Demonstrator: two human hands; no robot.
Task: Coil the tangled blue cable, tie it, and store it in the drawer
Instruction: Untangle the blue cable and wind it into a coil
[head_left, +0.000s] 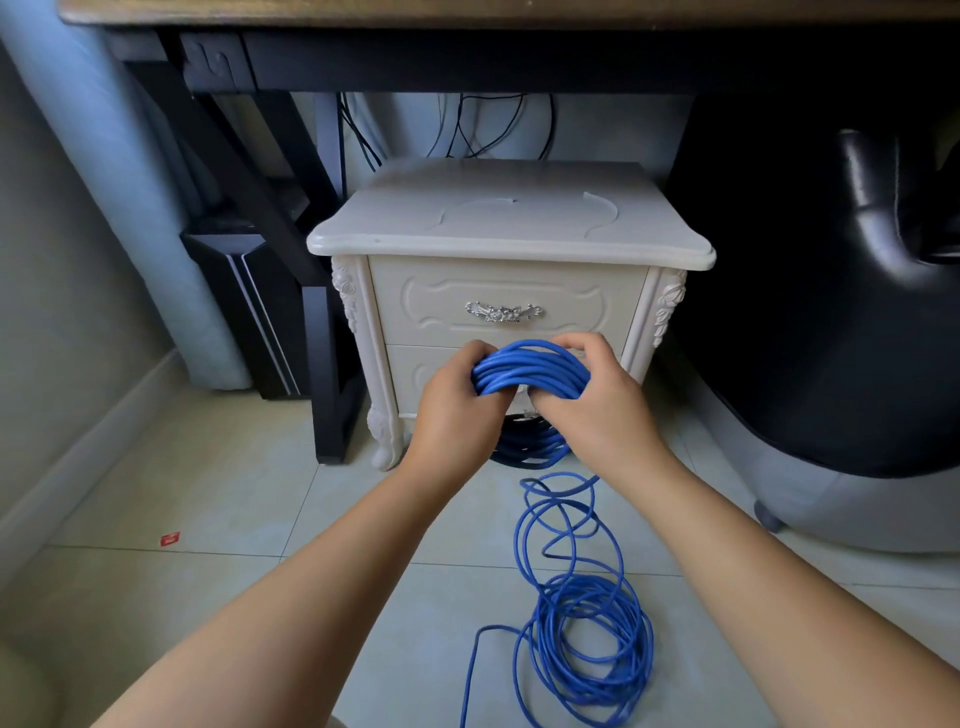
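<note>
Two bare forearms reach from the near edge toward a cream-white carved wooden nightstand (509, 223) at the middle of the scene. The left hand (457, 410) and the right hand (597, 405) together grip a bundle of the round blue cable (530, 369), wound into several close loops and held in the air in front of the nightstand's lower drawer (410, 371). The left hand's fingers are curled round the left side of the bundle. The right hand's fingers are curled round its right side, with the thumb laid over the top. From the bundle's underside more loops hang in shadow, and the cable runs down to a loose, overlapping heap on the pale tiled floor (234, 499), near and slightly right. One strand trails off the near edge.

The upper drawer (582, 306), with an ornate silver handle (503, 312), is closed. The hands hide much of the lower drawer's front.

Far behind stands a dark wooden desk (467, 57), with thin black wires (467, 124) hanging beneath it. A black padded chair (831, 312) fills the right. A small red scrap (170, 539) lies on the floor, left.
</note>
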